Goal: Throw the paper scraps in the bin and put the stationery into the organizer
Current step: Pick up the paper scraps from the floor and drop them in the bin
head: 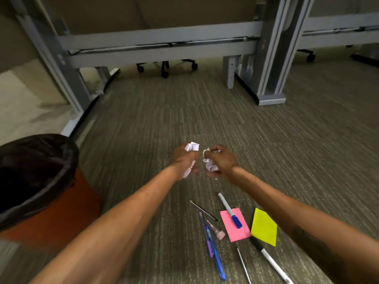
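A crumpled paper scrap [192, 147] is gripped in the left hand [182, 160] and a second scrap [211, 166] in the right hand [223, 159], the two held close together above the carpet [143, 130]. An orange bin [61, 212] with a black liner is seen at the left. Nearer, a blue pen [216, 257] is laid among other pens, and a blue-capped marker [227, 208] is laid across a pink note [235, 234], just beside a yellow note [264, 227].
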The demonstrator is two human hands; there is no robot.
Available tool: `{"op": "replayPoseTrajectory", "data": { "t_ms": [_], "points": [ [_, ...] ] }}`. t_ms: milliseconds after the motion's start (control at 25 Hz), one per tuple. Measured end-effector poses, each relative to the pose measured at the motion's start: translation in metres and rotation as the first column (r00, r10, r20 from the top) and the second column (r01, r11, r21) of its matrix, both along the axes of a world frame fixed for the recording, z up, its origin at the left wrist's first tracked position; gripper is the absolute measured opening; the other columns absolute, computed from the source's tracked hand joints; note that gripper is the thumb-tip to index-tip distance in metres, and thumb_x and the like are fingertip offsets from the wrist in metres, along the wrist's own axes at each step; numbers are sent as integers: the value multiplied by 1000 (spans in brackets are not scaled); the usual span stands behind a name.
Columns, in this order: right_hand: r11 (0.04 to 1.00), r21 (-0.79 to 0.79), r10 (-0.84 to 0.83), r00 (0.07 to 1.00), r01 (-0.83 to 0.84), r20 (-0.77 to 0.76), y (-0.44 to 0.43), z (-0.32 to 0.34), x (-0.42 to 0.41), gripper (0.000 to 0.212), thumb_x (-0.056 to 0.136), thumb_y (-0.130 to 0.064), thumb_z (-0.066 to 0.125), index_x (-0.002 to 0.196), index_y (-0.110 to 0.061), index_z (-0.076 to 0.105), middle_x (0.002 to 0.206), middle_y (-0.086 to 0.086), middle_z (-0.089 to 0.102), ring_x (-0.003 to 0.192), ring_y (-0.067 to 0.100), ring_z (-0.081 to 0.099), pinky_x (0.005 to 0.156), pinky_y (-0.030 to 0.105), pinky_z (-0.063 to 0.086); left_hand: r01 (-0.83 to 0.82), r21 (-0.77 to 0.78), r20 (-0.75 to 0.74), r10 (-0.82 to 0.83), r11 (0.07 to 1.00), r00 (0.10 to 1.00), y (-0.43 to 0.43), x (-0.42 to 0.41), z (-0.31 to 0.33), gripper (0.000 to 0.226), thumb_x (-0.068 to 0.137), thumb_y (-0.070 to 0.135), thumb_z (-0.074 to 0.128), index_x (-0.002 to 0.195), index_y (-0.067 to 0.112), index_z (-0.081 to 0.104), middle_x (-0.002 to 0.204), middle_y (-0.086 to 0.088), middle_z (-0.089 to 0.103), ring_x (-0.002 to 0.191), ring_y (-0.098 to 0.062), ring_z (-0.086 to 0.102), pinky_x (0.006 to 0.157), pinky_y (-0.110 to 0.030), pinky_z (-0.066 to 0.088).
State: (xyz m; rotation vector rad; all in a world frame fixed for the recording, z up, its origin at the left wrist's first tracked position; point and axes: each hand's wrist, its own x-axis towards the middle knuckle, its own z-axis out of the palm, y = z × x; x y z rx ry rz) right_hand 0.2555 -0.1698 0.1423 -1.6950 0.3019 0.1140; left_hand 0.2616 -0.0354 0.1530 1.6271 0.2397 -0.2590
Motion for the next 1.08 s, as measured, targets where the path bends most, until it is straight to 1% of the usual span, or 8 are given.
{"op": "replayPoseTrajectory", "data": {
  "t_ms": [240,360,480,680,840,880,960,1080],
  "points": [
    [992,68,102,990,-109,100,113,61,-5,14,81,-22,71,90,-16,63,68,2,67,41,10,53,38,20,42,-219,76,-22,222,973,975,124,-16,72,22,81,1,58,95,19,57,73,-5,59,59,-17,59,56,-29,55],
    [953,198,204,969,-229,139,173,89,-15,9,82,-15,68,84,-16,59,70,11,64,40,14,45,39,19,35,-316,84,20,315,945,949,182,-33,99,22,78,3,58,94,17,57,76,-6,59,62,-18,60,56,-28,54],
    [905,248,306,935,-344,180,231,113,-30,10,81,-14,68,90,-12,62,71,12,64,46,17,48,40,21,39,-456,80,14,457,886,890,241,-56,122,23,74,1,58,90,17,60,78,-7,60,66,-20,62,48,-24,52],
    [856,190,446,873,-480,196,317,135,-52,21,77,-17,72,97,-15,69,108,16,66,74,17,64,51,24,53,-627,85,16,628,774,778,339,-97,141,30,77,-3,62,100,15,57,88,-9,57,70,-20,58,47,-28,50],
    [805,306,521,852,-508,44,364,139,-60,41,78,-18,75,117,-15,61,126,15,55,86,23,61,53,29,58,-659,94,-114,666,746,737,381,-123,133,38,85,4,63,121,12,53,100,-12,58,79,-25,61,44,-35,54],
    [785,320,557,831,-530,11,369,136,-62,53,80,-22,75,128,-16,54,130,14,51,90,25,61,57,35,61,-694,74,-138,697,716,704,384,-127,133,43,86,10,65,126,9,51,106,-14,60,81,-29,62,48,-40,57],
    [762,309,602,798,-570,-12,375,130,-65,69,84,-32,73,142,-19,40,139,10,44,95,26,59,66,44,63,-754,72,-182,752,653,634,389,-131,131,64,86,23,70,141,7,41,133,-16,54,109,-37,60,73,-57,56],
    [744,303,624,782,-595,4,372,122,-64,68,88,-37,68,146,-21,36,147,9,40,92,25,58,73,47,62,-794,170,-144,812,584,566,391,-131,128,83,81,34,77,148,9,33,154,-13,36,138,-43,37,88,-78,42]
  ]
}}
